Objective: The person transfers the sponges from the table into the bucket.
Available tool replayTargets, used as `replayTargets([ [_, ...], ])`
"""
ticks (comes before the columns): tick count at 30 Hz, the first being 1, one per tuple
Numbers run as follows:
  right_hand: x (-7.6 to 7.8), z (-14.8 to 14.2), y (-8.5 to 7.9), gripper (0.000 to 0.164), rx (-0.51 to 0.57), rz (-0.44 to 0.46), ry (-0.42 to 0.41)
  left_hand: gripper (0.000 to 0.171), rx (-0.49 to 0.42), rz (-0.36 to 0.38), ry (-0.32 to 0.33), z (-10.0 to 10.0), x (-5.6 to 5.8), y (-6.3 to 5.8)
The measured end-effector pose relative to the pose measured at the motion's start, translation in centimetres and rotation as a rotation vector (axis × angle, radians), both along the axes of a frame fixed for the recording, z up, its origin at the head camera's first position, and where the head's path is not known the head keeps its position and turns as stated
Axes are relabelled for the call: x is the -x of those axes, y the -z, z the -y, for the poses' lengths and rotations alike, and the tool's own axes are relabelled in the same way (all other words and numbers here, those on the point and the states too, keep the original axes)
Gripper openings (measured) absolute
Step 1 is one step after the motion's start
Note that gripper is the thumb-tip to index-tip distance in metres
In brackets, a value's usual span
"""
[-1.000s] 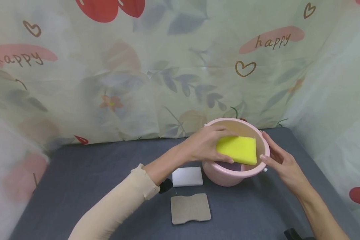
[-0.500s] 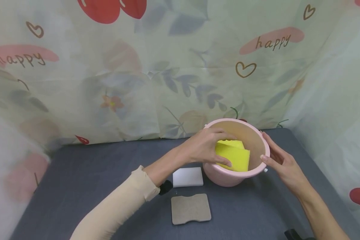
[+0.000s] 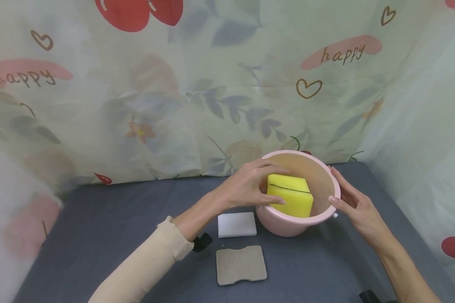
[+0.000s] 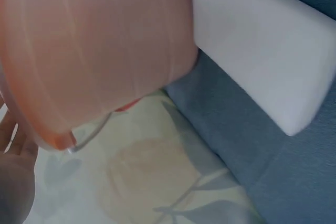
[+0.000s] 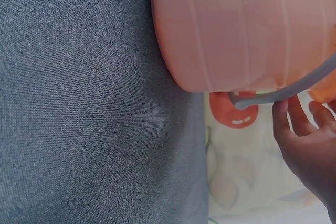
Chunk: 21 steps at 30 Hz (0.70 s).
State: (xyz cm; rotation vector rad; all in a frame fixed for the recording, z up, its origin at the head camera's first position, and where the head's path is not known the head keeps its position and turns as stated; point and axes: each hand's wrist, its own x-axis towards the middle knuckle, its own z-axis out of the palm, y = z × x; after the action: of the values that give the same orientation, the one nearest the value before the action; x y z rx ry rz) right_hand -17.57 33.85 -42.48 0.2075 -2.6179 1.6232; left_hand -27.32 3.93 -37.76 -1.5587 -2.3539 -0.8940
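In the head view a pink bucket (image 3: pixel 284 226) stands tilted toward me at the right of the table. Two yellow sponges (image 3: pixel 291 202) sit together inside it, a dark line running between them. My left hand (image 3: pixel 246 185) reaches over the bucket's left rim, its thumb and fingers spread loosely at the sponges' left end. With thumb on the rim and fingers along the outer side, my right hand (image 3: pixel 358 210) holds the bucket on the right. The right wrist view shows that hand's fingers (image 5: pixel 299 116) beside the grey handle (image 5: pixel 294 87).
A white block (image 3: pixel 236 224) lies just left of the bucket. Nearer to me is a flat grey-beige pad (image 3: pixel 241 265) with notched edges. The dark blue tabletop (image 3: pixel 136 235) meets a printed curtain (image 3: pixel 155 105) behind it.
The sponge in my left hand has gone down into the bucket and lies against the other sponge. My left hand has drawn back leftward. My right hand keeps its place on the rim.
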Motion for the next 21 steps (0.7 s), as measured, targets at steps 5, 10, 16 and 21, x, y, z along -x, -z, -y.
replayTargets([
  [5,0.1,0.0,0.1,0.073,0.015,-0.018,-0.010,0.065,-0.089,0.002,-0.042,1.6,-0.1,0.7],
  [10,0.0,0.0,0.1,0.073,0.021,-0.023,-0.006,0.070,-0.155,0.032,-0.087,3.2,-0.3,1.5],
  [16,0.0,-0.1,0.2,0.073,0.013,-0.029,-0.011,0.072,-0.168,0.047,-0.124,5.1,-0.6,2.3],
  [21,0.1,-0.1,0.2,0.072,0.015,-0.024,-0.007,0.070,-0.197,0.051,-0.125,6.1,-0.9,2.9],
])
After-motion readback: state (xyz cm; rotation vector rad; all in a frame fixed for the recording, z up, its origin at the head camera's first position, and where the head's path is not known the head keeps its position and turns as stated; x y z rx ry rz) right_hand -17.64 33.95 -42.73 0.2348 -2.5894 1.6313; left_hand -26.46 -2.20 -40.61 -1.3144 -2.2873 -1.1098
